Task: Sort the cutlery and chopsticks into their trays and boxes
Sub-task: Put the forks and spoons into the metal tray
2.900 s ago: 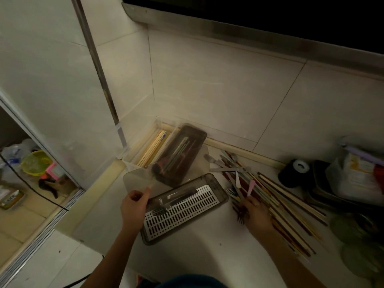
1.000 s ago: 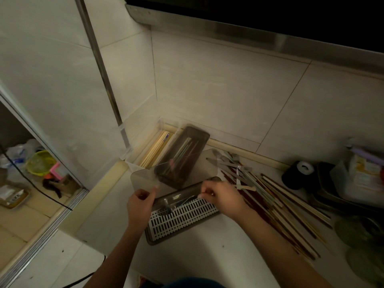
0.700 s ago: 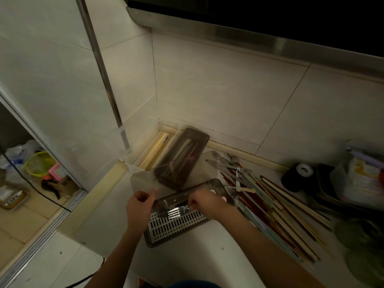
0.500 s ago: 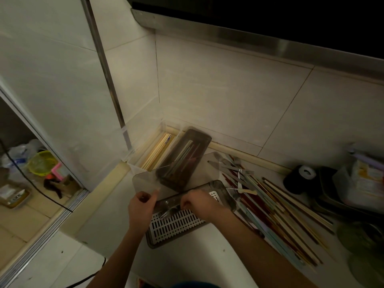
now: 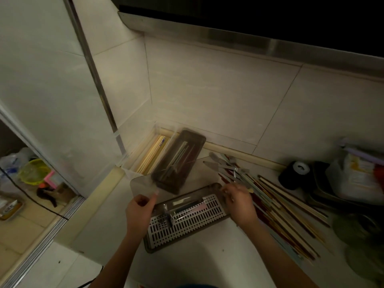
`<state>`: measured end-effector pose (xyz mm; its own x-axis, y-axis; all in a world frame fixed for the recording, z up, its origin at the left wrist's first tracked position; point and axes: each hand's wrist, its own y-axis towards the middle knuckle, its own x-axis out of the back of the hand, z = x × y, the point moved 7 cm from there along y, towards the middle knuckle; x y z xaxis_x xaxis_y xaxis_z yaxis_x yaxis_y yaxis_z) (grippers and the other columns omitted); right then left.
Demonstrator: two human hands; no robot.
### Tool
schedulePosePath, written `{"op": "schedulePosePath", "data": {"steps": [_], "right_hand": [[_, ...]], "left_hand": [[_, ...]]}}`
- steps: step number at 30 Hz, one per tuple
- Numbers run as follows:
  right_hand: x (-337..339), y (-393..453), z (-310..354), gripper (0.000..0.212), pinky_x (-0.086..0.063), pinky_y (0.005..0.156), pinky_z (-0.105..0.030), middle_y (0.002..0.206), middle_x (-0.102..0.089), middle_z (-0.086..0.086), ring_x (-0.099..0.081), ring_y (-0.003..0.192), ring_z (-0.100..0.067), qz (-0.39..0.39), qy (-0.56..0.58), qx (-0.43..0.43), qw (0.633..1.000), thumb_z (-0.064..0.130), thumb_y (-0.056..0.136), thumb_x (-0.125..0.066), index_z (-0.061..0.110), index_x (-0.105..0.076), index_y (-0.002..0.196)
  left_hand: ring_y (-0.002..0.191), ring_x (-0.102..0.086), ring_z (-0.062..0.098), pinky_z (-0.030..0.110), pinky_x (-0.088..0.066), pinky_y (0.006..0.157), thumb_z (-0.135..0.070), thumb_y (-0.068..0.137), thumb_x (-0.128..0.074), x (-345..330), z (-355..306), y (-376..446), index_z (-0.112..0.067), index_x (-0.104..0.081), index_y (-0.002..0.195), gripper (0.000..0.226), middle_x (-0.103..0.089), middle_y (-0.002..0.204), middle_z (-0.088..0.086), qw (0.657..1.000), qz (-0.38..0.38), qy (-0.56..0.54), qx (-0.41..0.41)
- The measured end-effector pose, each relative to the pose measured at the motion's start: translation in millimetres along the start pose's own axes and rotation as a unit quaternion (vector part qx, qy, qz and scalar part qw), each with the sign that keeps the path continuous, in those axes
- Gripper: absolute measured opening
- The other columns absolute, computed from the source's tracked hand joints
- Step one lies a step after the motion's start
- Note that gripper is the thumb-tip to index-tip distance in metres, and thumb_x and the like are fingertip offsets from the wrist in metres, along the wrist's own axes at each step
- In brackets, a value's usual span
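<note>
The left hand [image 5: 138,210] is pinching the light, slippery lid [image 5: 176,179] raised over the slotted tray [image 5: 187,223] on the tabletop, while the right hand [image 5: 239,201] is curling onto thin, stiff cutlery [image 5: 230,170], best pinched mid-handle.

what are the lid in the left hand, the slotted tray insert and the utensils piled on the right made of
Lid: likely smoky translucent plastic; the dark box shows through it. Slotted insert: probably matte white plastic, with rows of moulded slots. Piled utensils: the forks and knives look like polished metal, glinting grey; the chopsticks look like wood or bamboo, some pale, some red, possibly lacquered. The dim light leaves this uncertain.
</note>
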<state>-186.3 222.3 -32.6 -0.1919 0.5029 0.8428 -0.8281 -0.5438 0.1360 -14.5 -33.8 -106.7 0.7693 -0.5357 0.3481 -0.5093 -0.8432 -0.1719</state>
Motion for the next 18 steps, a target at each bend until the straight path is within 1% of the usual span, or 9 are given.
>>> {"op": "schedulePosePath", "data": {"steps": [3,6,10,13,15,18], "right_hand": [[7,-17,-35,0.021,-0.044,0.093,-0.038,0.113,-0.064,-0.007,-0.054,0.108,-0.026,0.004,-0.028,-0.083,0.996,0.010,0.090,-0.056,0.014,-0.068,0.107],[15,-39,-63,0.019,-0.042,0.097,-0.040,0.116,-0.061,-0.004,-0.051,0.113,-0.023,-0.006,-0.047,-0.145,0.988,0.020,0.090,-0.059,0.019,-0.065,0.108],[21,-68,-93,0.025,-0.038,0.103,-0.044,0.122,-0.056,0.000,-0.045,0.120,-0.022,-0.023,-0.072,-0.221,0.972,0.015,0.090,-0.057,0.025,-0.059,0.113],[21,-86,-110,0.029,-0.036,0.105,-0.044,0.127,-0.054,0.001,-0.045,0.122,-0.023,-0.021,-0.093,-0.267,0.959,0.020,0.091,-0.056,0.028,-0.055,0.119],[18,-96,-120,0.032,-0.037,0.105,-0.045,0.130,-0.052,0.000,-0.045,0.123,-0.023,-0.008,-0.085,-0.291,0.953,0.022,0.093,-0.053,0.029,-0.051,0.123],[12,-107,-126,0.036,-0.039,0.104,-0.043,0.132,-0.052,-0.001,-0.047,0.122,-0.024,0.005,-0.078,-0.298,0.951,0.023,0.093,-0.052,0.029,-0.047,0.129]], "left_hand": [[0.061,-0.061,0.017,0.024,-0.041,0.055,-0.045,0.080,-0.068,-5,-2,1,-0.011,-0.062,0.064,0.038,-0.063,0.060,0.002,1.000,0.015,0.010,-0.005],[0.063,-0.062,0.019,0.027,-0.042,0.057,-0.045,0.081,-0.067,-8,-3,4,-0.012,-0.062,0.063,0.038,-0.064,0.061,0.003,0.999,0.028,0.017,-0.012],[0.066,-0.062,0.020,0.031,-0.045,0.063,-0.044,0.081,-0.067,-11,-1,5,-0.011,-0.063,0.067,0.037,-0.066,0.066,0.006,0.999,0.042,0.022,-0.013],[0.066,-0.062,0.021,0.033,-0.046,0.066,-0.044,0.082,-0.067,-12,-2,6,-0.010,-0.064,0.066,0.037,-0.066,0.065,0.006,0.999,0.045,0.027,-0.015],[0.065,-0.062,0.019,0.030,-0.045,0.061,-0.043,0.082,-0.067,-12,-3,6,-0.011,-0.064,0.064,0.037,-0.066,0.063,0.005,0.998,0.048,0.023,-0.020],[0.064,-0.061,0.017,0.026,-0.042,0.057,-0.041,0.082,-0.067,-13,-6,6,-0.012,-0.064,0.063,0.035,-0.065,0.062,0.002,0.998,0.053,0.021,-0.030]]}}
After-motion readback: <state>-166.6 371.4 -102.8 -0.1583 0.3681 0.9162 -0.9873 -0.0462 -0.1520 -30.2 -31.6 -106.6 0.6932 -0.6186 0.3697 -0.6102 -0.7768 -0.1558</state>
